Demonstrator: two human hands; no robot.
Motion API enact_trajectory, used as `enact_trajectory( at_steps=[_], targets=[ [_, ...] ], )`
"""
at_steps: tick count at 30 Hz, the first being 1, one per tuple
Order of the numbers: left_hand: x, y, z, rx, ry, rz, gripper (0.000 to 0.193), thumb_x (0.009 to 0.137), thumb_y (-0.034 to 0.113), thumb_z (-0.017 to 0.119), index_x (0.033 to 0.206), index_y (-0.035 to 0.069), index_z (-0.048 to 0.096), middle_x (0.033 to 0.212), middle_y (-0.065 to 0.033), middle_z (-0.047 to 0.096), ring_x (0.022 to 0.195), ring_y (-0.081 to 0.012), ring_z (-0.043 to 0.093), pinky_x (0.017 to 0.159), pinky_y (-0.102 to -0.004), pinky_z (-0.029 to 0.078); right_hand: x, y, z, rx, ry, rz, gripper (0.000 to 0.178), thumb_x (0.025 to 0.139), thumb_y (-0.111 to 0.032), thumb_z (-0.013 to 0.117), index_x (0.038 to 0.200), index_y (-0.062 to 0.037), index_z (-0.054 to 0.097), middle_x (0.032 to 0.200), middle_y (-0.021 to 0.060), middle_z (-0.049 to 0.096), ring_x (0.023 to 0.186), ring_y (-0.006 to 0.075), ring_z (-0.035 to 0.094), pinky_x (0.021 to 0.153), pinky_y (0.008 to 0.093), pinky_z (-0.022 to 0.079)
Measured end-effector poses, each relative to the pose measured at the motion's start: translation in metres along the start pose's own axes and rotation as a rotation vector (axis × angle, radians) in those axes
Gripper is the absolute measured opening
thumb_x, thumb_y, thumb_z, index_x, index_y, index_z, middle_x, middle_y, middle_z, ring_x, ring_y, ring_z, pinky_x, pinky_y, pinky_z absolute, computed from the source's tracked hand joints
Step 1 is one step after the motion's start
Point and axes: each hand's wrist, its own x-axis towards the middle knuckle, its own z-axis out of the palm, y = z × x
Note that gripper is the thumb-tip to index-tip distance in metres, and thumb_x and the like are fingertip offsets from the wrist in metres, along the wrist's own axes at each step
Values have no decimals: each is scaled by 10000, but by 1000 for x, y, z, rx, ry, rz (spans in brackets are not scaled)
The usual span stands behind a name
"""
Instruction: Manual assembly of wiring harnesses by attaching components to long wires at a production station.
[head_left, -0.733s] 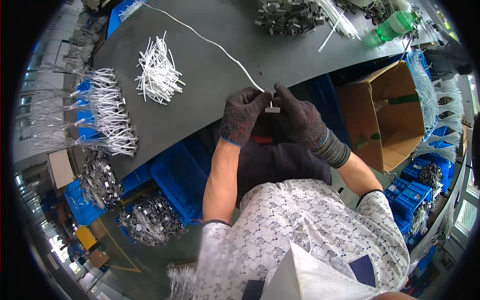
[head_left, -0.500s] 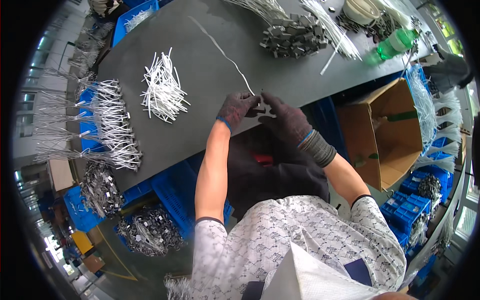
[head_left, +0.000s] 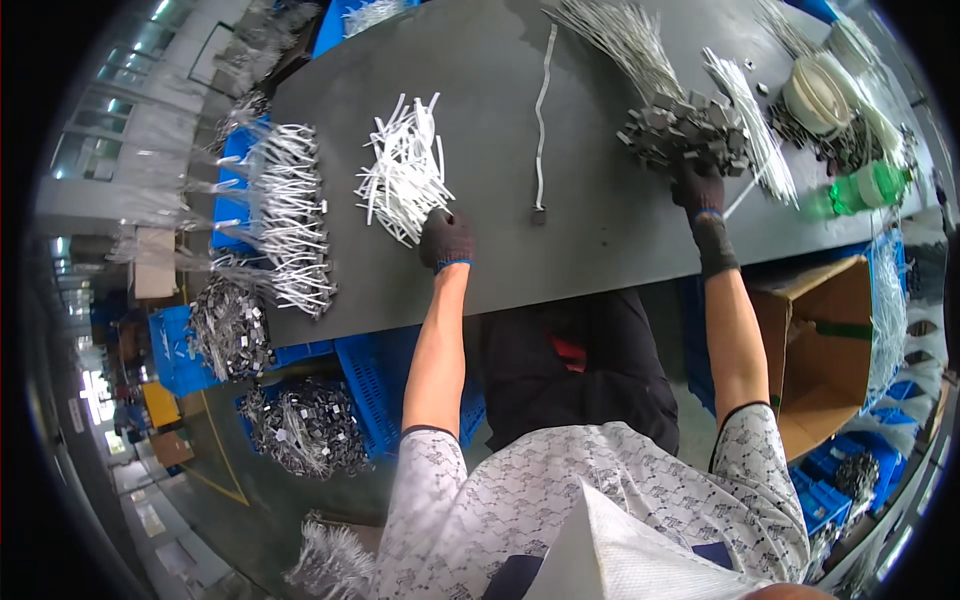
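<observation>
My left hand [head_left: 446, 240], in a dark knit glove, is at the near right edge of a loose pile of short white tubes [head_left: 405, 170]. Its fingers are curled against the end of one tube. My right hand [head_left: 699, 192], gloved the same way, reaches to the near side of a heap of dark grey block-shaped pieces [head_left: 685, 130] on the ends of long pale wires [head_left: 625, 45]. Its fingertips are lost among the blocks. Between the hands a single white wire [head_left: 541, 125] lies lengthwise on the dark table, with a small dark block [head_left: 539, 215] at its near end.
Bundled white-sleeved wires [head_left: 292, 215] line the table's left side. To the right stand a whitish tub [head_left: 818, 97] and a green bottle [head_left: 868, 188] lying over. An open cardboard box [head_left: 815, 350] is below the right edge. Blue crates [head_left: 375, 385] sit under the table.
My hands have parted from each other: the left moved to the white tubes, the right to the grey blocks. The wire they held now lies on the table. The view has shifted.
</observation>
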Motion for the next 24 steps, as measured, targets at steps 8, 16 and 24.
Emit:
enact_trajectory(
  at_steps=[8,16,24],
  targets=[
    [24,19,16,245,-227,-30,364,921,420,595,1061,119,744,1093,-147,740,1039,-353,716,830,-453,586,-76,75,-107,290,-409,477,161,915,-277,573,922,-121,610,669,47,508,509,203,482,467,318,401],
    [15,-70,34,-1015,-480,-658,177,835,214,789,778,99,668,703,-65,681,535,-169,622,431,-329,488,-186,140,-177,-562,-445,-422,178,924,-167,602,1040,-40,651,960,200,689,826,332,682,696,407,546],
    [-80,24,18,-1863,-675,-768,93,946,90,701,858,84,671,798,-59,685,709,-188,680,657,-307,617,-334,278,-295,-1054,-475,-38,227,971,-187,529,1079,-51,675,1087,253,686,1078,438,635,891,477,503]
  ],
)
